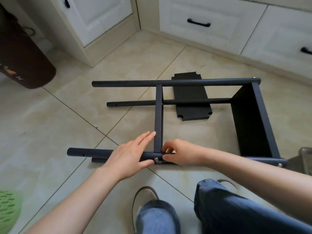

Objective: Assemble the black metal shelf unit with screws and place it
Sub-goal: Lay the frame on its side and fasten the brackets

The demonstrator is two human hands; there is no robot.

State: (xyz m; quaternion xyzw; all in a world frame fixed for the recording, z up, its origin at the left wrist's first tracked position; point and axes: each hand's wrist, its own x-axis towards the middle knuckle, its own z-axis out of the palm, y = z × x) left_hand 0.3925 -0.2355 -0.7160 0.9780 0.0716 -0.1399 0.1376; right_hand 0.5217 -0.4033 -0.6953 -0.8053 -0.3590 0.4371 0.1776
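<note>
Shelf unit [177, 102] laid on floor [50, 119], half built. Front tube [104, 153] pressed by left hand [130, 154], fingers straight. Screw [156, 159] pinched by right hand [179, 152]. Cross-threading risked if tube is allowed to roll.

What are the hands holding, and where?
The left hand lies flat on the near black pole, beside the screw. The right hand has its fingers curled at that joint with the middle shelf; what they pinch is hidden.
</note>
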